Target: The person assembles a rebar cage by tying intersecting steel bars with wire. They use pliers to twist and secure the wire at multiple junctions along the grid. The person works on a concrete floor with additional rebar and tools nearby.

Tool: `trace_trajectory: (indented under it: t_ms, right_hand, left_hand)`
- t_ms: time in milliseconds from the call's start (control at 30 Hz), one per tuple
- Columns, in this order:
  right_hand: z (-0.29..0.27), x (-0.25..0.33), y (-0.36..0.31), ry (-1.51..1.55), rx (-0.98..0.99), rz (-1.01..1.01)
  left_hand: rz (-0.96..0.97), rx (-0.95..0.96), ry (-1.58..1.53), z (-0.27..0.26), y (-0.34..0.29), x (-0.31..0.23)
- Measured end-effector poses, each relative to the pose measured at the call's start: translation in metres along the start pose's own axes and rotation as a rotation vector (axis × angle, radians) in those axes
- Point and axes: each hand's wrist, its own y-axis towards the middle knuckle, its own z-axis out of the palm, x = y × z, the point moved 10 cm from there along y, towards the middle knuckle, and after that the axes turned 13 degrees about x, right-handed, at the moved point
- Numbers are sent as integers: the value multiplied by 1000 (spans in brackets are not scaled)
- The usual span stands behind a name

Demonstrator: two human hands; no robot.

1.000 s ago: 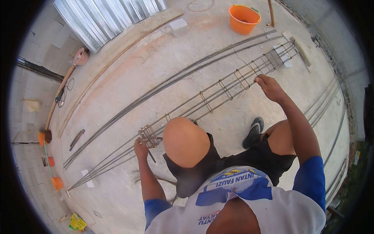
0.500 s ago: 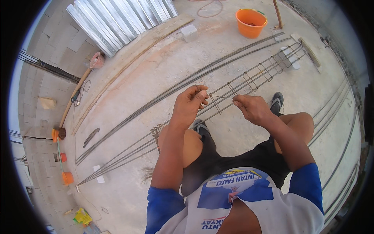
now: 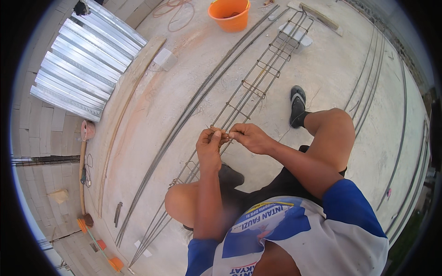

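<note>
A long rebar cage (image 3: 254,87) of straight bars and rectangular stirrups runs from near my legs to the far end, above the concrete floor. My left hand (image 3: 212,143) is closed at the cage, thumb and fingers pinched together beside a stirrup. Right against it, my right hand (image 3: 252,139) pinches too, its fingertips nearly touching the left ones. Between them is a thin tie wire (image 3: 226,134), mostly hidden by the fingers. Closer to my left knee, several stirrups (image 3: 174,182) sit bunched on the bars.
Loose steel bars (image 3: 189,108) lie along the cage's left side, and more bars (image 3: 369,78) lie at right. A pale block (image 3: 300,38) is under the cage's far end. Farther off are an orange bucket (image 3: 230,22), corrugated metal sheets (image 3: 87,64) and a wooden plank (image 3: 318,16).
My hands have come together; earlier they were apart with the wire stretched between them. The view has turned, so the cage and bucket appear farther left.
</note>
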Motion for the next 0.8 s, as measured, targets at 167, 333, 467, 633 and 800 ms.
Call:
trace_trajectory:
  t_ms: [167,333,467,633,800]
  right_hand:
    - [12,-25,0,492,155,199]
    - [23,-44,1,788,266,236]
    - [19,-72,4,701,126,324]
    - [4,-123,3,42,169,294]
    - [13,-219,-21,-50,175,693]
  left_hand:
    - [60,89,-77,2,12,14]
    - [143,111,-119,0,26,15]
    - [99,30,-97,-1,40,44]
    - [-241,-111,60,-50,46,161]
    - [-404,-187,787,-83,27,197]
